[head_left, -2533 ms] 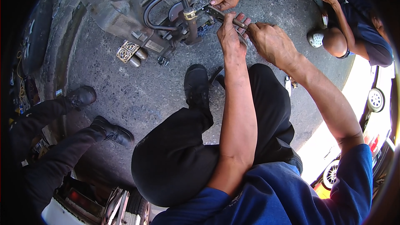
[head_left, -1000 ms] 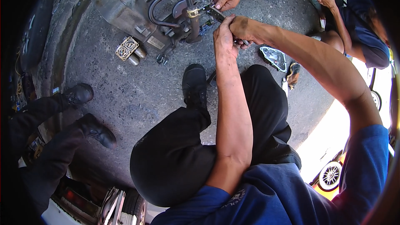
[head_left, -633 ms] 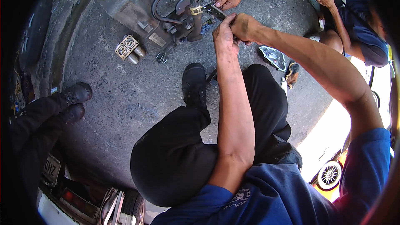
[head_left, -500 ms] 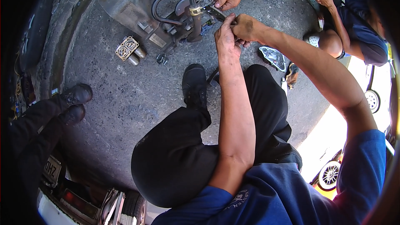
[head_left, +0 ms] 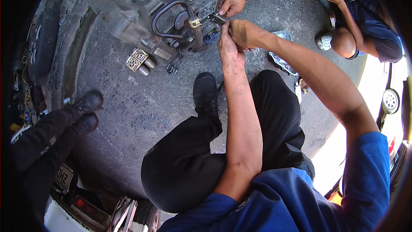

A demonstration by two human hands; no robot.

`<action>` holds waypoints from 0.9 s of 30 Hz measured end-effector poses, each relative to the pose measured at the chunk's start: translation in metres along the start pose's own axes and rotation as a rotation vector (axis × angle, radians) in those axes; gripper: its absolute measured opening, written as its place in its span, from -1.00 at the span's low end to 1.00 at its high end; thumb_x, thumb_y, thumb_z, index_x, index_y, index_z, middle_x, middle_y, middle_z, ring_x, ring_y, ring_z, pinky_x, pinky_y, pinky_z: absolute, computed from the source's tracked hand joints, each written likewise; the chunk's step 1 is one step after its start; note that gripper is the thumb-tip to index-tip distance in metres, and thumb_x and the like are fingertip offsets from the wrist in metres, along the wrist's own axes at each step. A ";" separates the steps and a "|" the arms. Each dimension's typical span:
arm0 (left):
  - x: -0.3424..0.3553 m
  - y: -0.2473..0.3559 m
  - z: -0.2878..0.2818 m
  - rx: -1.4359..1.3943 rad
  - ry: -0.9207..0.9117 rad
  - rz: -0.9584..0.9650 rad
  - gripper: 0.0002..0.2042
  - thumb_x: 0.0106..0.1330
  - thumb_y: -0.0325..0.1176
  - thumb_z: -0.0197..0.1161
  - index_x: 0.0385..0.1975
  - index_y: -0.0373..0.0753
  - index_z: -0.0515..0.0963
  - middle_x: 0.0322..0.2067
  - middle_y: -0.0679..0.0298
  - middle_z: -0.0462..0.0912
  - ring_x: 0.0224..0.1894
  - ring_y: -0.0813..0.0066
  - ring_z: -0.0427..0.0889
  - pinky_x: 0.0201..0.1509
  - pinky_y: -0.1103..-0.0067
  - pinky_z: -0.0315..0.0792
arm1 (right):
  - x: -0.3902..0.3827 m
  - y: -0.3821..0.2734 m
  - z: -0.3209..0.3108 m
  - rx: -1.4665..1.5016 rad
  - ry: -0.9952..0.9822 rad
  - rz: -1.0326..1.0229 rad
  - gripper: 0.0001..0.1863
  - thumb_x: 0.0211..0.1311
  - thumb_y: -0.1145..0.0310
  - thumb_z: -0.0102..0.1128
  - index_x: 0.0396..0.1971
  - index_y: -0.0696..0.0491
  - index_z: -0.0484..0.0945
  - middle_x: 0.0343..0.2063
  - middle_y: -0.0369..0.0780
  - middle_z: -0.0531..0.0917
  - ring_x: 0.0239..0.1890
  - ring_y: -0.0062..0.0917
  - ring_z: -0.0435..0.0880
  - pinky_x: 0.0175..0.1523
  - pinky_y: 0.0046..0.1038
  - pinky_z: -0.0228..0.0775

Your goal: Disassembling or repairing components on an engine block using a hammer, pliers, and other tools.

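Note:
My left hand (head_left: 229,45) and my right hand (head_left: 242,34) are closed together on a dark metal tool (head_left: 218,19), whose handle is mostly hidden by my fingers. Its far end reaches the grimy metal housing (head_left: 163,51) with a curved black pipe (head_left: 156,17) and a yellowish clamp (head_left: 195,22). A co-worker's hand (head_left: 231,2) pinches at the housing's right corner, just above the tool. A valve body with two cylinders (head_left: 137,60) and some bolts (head_left: 171,68) lie on the floor left of my hands.
A silver cover (head_left: 281,62) lies beyond my right forearm, near small items (head_left: 300,90). A person (head_left: 360,25) crouches at the upper right. Someone's booted legs (head_left: 88,101) are at the left. Car parts (head_left: 103,215) are at the lower left; vehicles (head_left: 390,101) stand on the right.
My right hand has moved leftward from the tool's handle to sit against my left hand, its wrist bent differently. A silver cover has come into sight. The view has shifted slightly.

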State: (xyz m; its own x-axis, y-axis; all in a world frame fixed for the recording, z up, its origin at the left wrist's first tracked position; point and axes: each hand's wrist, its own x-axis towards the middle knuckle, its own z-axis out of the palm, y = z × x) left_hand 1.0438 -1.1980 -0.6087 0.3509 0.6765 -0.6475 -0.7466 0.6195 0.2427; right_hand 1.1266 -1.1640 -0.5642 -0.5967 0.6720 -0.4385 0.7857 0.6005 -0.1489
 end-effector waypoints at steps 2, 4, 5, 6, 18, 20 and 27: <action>0.002 0.001 0.000 -0.030 -0.071 0.061 -0.65 0.37 -0.03 -0.10 -0.08 -0.15 0.41 -0.27 0.26 0.58 -0.32 0.42 0.62 -0.52 0.42 0.47 | 0.009 0.010 -0.005 0.148 -0.067 0.100 -0.72 0.09 0.36 -0.03 -0.46 0.30 0.54 -0.53 0.04 0.62 -0.46 -0.19 0.65 -0.32 -0.33 0.53; 0.004 -0.001 0.000 -0.057 -0.086 0.061 -0.64 0.37 -0.02 -0.10 -0.08 -0.16 0.41 -0.28 0.26 0.58 -0.32 0.42 0.63 -0.56 0.43 0.45 | 0.010 0.012 -0.001 0.295 -0.233 0.234 -0.74 0.05 0.39 -0.02 -0.48 0.30 0.55 -0.59 0.00 0.62 -0.53 -0.20 0.65 -0.39 -0.35 0.54; 0.004 -0.003 0.000 -0.060 -0.076 0.094 -0.64 0.37 -0.02 -0.09 -0.08 -0.16 0.41 -0.29 0.26 0.58 -0.34 0.42 0.62 -0.58 0.43 0.44 | 0.009 0.010 0.004 0.205 -0.159 0.170 -0.75 0.07 0.41 -0.04 -0.49 0.30 0.54 -0.64 -0.01 0.60 -0.59 -0.21 0.64 -0.47 -0.36 0.52; 0.005 -0.005 0.000 -0.051 -0.013 0.088 -0.64 0.36 -0.02 -0.08 -0.08 -0.16 0.41 -0.29 0.26 0.58 -0.35 0.43 0.62 -0.59 0.44 0.43 | 0.006 0.008 0.007 0.104 -0.076 0.099 -0.75 0.08 0.42 -0.06 -0.49 0.30 0.54 -0.69 -0.02 0.59 -0.65 -0.23 0.62 -0.55 -0.37 0.50; -0.005 0.002 0.012 0.000 -0.013 0.038 -0.73 0.35 -0.10 -0.06 -0.28 -0.17 0.44 -0.55 0.40 0.50 -0.66 0.59 0.44 -0.74 0.66 0.19 | -0.011 0.004 -0.008 0.787 -0.029 0.503 -0.64 0.25 0.32 -0.18 -0.42 0.29 0.55 -0.58 -0.10 0.61 -0.55 -0.38 0.62 -0.43 -0.40 0.49; -0.006 0.000 0.017 -0.049 0.117 0.096 -0.86 0.24 -0.24 0.13 -0.44 -0.15 0.43 -0.62 0.44 0.45 -0.72 0.67 0.38 -0.71 0.72 0.23 | -0.038 0.004 0.023 1.643 0.331 0.513 -0.63 0.28 0.25 -0.17 -0.24 0.23 0.51 -0.39 -0.16 0.59 -0.33 -0.48 0.58 -0.21 -0.48 0.43; 0.016 -0.014 0.026 -0.706 -0.203 -0.061 -0.82 0.23 -0.41 0.13 -0.61 -0.13 0.35 -0.75 0.52 0.28 -0.75 0.79 0.24 -0.62 0.79 0.26 | -0.089 -0.069 0.166 1.242 0.061 0.542 -0.43 0.17 -0.01 0.09 0.03 0.12 0.46 -0.17 -0.10 0.63 -0.15 -0.39 0.61 -0.03 -0.39 0.42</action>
State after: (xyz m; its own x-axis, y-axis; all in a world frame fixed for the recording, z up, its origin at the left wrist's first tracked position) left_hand 1.0749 -1.1858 -0.6037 0.4498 0.7518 -0.4822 -0.8847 0.3008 -0.3562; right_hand 1.1531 -1.3376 -0.6622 -0.1487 0.7347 -0.6619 0.5303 -0.5057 -0.6805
